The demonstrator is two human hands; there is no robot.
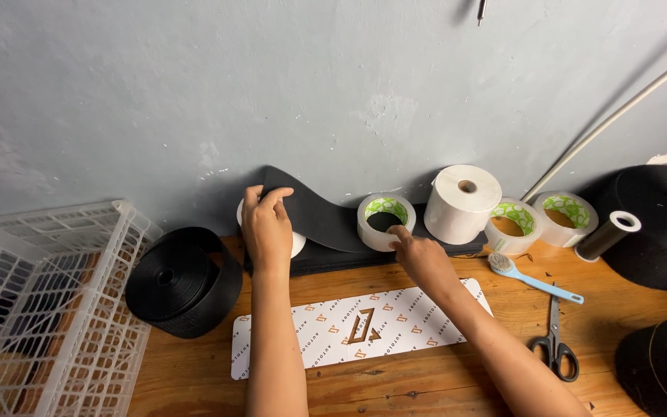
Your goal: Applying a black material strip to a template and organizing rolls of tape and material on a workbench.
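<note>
Soft, even light from above — no glare. Faint shadows fall behind the tape rolls on the wall. Focus is sharp throughout; edges bend slightly — wide-angle distortion.

You face a grey-blue plastered wall — scuffed, with pale chipped patches near the middle. A white cable slants down across its right side (a thin dark object hangs at the top edge). Below runs your wooden counter — warm brown planks, evenly lit without hard shadows.
</note>
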